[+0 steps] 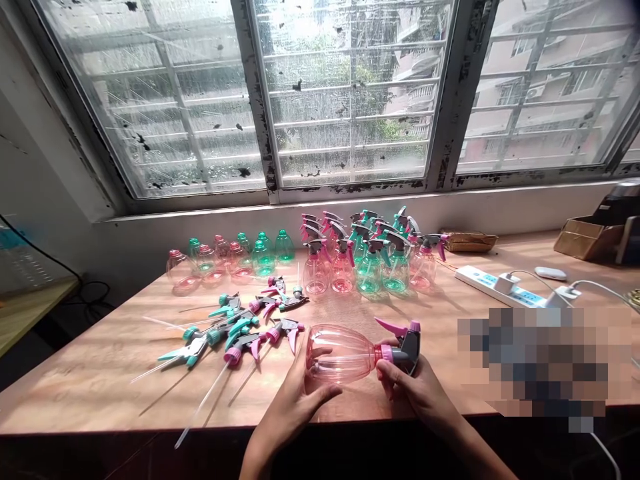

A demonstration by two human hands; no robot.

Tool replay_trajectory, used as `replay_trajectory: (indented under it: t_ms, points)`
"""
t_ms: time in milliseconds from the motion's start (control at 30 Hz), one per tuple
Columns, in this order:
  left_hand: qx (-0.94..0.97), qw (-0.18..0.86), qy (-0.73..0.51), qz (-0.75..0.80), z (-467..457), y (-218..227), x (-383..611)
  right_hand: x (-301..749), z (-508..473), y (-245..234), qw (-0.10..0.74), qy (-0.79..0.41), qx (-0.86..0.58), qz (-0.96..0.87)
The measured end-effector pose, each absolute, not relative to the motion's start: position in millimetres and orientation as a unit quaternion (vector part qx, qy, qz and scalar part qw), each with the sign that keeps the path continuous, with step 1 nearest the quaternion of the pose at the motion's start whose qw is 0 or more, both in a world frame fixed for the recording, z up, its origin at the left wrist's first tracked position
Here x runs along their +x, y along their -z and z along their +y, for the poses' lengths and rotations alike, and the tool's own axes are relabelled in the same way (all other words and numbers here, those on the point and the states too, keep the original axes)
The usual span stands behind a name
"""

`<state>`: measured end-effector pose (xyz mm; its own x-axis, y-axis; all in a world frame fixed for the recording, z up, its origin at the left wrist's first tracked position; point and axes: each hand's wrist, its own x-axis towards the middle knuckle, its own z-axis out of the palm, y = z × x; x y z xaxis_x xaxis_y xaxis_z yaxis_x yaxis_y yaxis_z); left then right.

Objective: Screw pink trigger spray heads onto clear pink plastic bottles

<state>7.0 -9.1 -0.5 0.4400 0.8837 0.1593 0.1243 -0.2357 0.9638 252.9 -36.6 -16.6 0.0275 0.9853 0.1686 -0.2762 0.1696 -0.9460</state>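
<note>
A clear pink spray bottle (343, 350) lies sideways between my hands above the table's front edge, its base to the left. My left hand (307, 387) is wrapped around the base end, with fingers seen through the plastic. At the neck, my right hand (413, 380) grips the pink collar of the grey-and-pink trigger sprayer (407, 347), which sits on the bottle's mouth. Left of my hands lies a loose pile of trigger sprayers (240, 333) in pink, teal and grey, with thin clear tubes sticking out.
Open pink and green bottles (240, 260) stand at the back left. Bottles with sprayers fitted (370, 267) are grouped at the back centre. Rightward are a white power strip (495, 287) with plugs and cables, a small white case (550, 273), a brown packet (470, 241) and a cardboard box (583, 233).
</note>
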Motion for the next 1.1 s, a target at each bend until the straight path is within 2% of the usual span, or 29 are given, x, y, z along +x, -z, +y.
replay_trajectory:
  t_ms: [1100]
  points:
    - [0.702,0.471,-0.375,0.379,-8,5,7,252,-37,19,0.608,-0.516,-0.381,-0.468]
